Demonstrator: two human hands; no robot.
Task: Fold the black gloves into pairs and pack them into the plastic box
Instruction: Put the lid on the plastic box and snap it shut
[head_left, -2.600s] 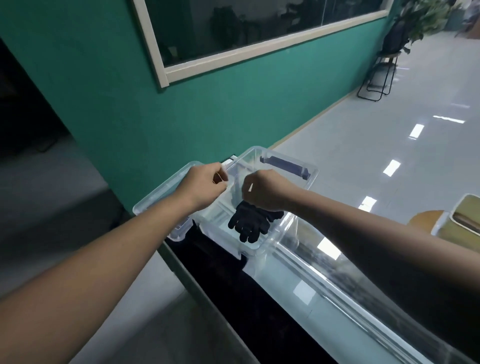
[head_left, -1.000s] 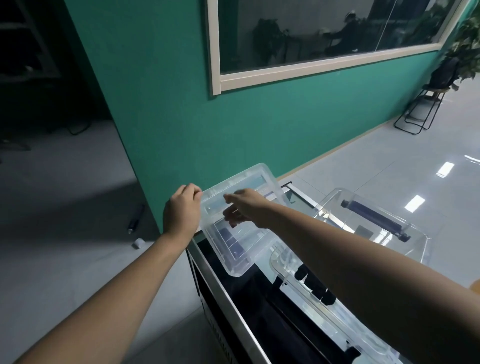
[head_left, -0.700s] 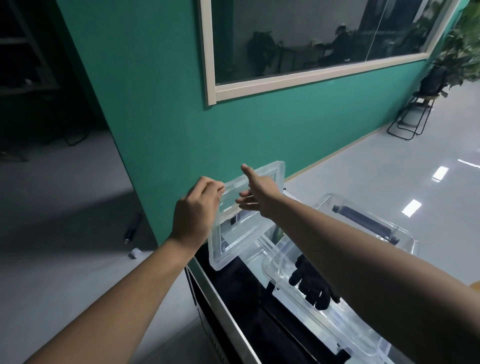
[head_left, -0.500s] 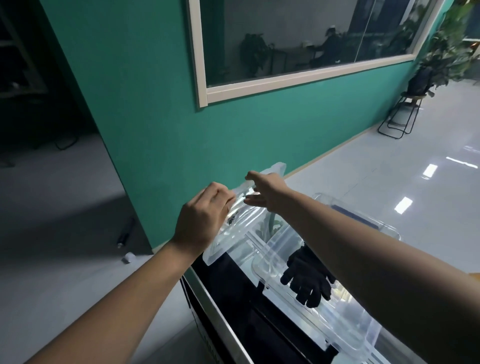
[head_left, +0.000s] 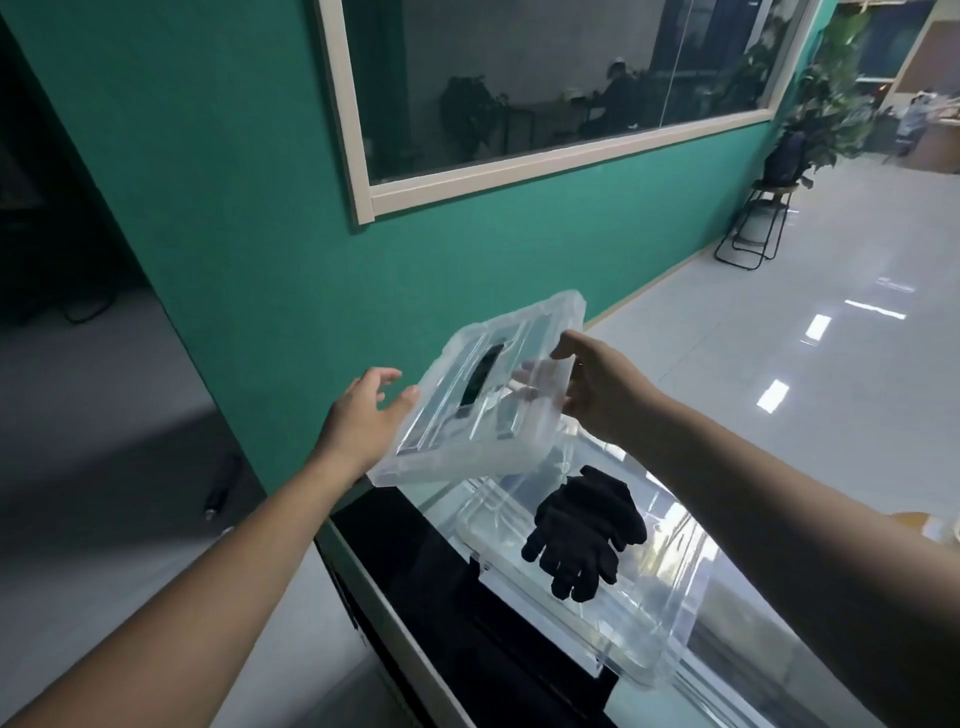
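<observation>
Right hand fingers blurred behind clear lid; plastic box far side behind right forearm; gloves one dark heap, count unclear; both arms cut by frame edge

Dim indoor light; ceiling lamps glare off the glossy floor at right, the frame's left falls into shadow, and wide-angle distortion bends the window frame.
</observation>
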